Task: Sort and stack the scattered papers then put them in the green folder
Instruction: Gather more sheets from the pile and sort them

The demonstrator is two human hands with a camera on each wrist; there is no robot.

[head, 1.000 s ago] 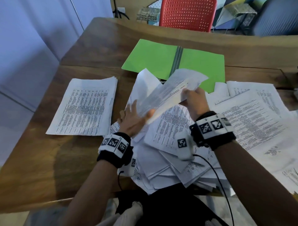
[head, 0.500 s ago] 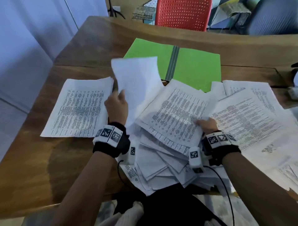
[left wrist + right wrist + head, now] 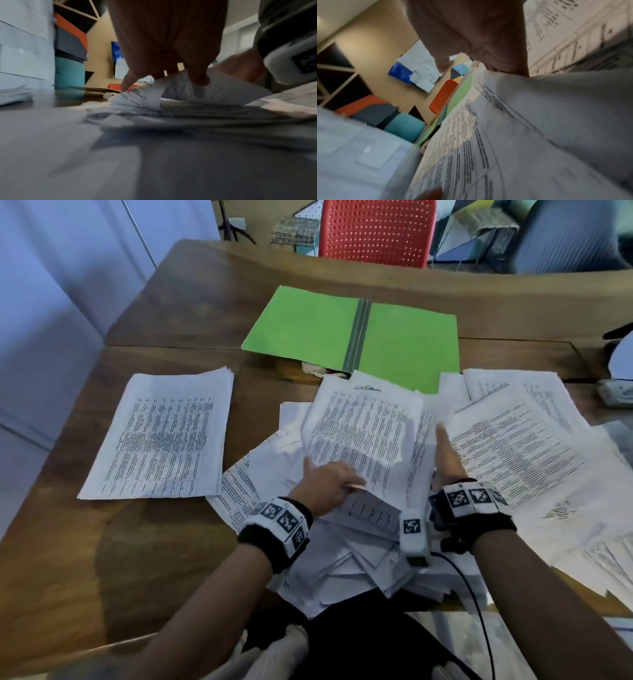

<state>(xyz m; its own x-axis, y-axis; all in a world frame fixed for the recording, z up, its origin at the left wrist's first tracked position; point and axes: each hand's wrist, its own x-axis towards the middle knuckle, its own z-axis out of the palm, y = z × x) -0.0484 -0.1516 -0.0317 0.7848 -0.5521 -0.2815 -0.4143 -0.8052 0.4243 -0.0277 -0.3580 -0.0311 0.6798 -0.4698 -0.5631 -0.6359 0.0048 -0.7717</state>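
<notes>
- Here, mid-sorting: left hand [image 3: 327, 486] pinches a printed sheet's [image 3: 363, 436] near edge atop the scattered papers [image 3: 534, 460].
- Right hand's [image 3: 447, 455] grip: straight-fingered, holding nothing.
- Next, likely: carry sheet to the sorted stack [image 3: 161, 436]; green folder [image 3: 356, 330] waits open.

I'm sitting in what looks like an office or study room. My wooden table [image 3: 164, 542] is strewn with printed papers [image 3: 507, 453], and a green folder [image 3: 404, 344] lies open on it. A red perforated plastic chair [image 3: 376, 231] stands at the far side. Behind it I see a beige wall [image 3: 373, 44] with dark open shelving [image 3: 332, 75], a pinned-up poster [image 3: 416, 71], and blue-grey panels [image 3: 51, 302] to my left.
</notes>
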